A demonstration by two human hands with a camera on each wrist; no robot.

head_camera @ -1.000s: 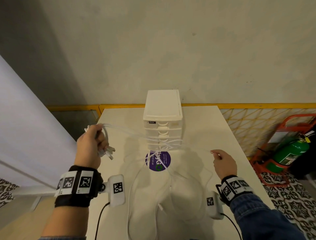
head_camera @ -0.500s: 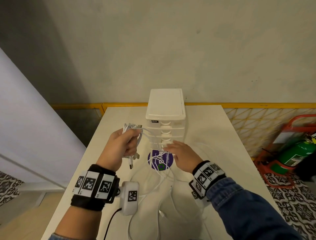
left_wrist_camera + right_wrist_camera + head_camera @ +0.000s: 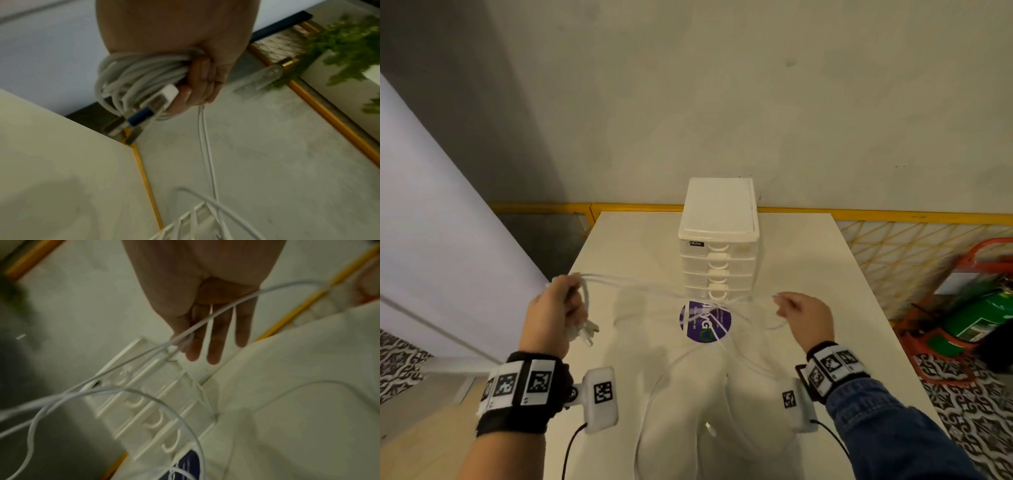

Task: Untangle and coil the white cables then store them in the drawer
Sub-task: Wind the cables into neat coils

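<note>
My left hand (image 3: 556, 313) hovers over the table's left side and grips a coil of white cables (image 3: 139, 73). USB plugs (image 3: 144, 110) hang from the coil. Several strands (image 3: 640, 286) stretch from it to my right hand (image 3: 803, 317), which pinches one strand (image 3: 123, 366) between thumb and forefinger, the other fingers held straight. More cable lies in loose loops (image 3: 671, 373) on the white table (image 3: 637, 246). The small white drawer unit (image 3: 717, 260) stands at the back centre with all its drawers closed. It also shows in the right wrist view (image 3: 156, 402).
A round purple sticker (image 3: 705, 322) lies in front of the drawer unit, under the strands. On the floor to the right stands a green fire extinguisher (image 3: 983, 318) in an orange stand. Behind the table runs a yellow mesh fence (image 3: 893, 253). A white panel (image 3: 431, 240) leans at the left.
Half a second ago both hands were close together in front of the drawer unit. They have since spread apart, left hand leftward and right hand rightward, drawing the strands out between them.
</note>
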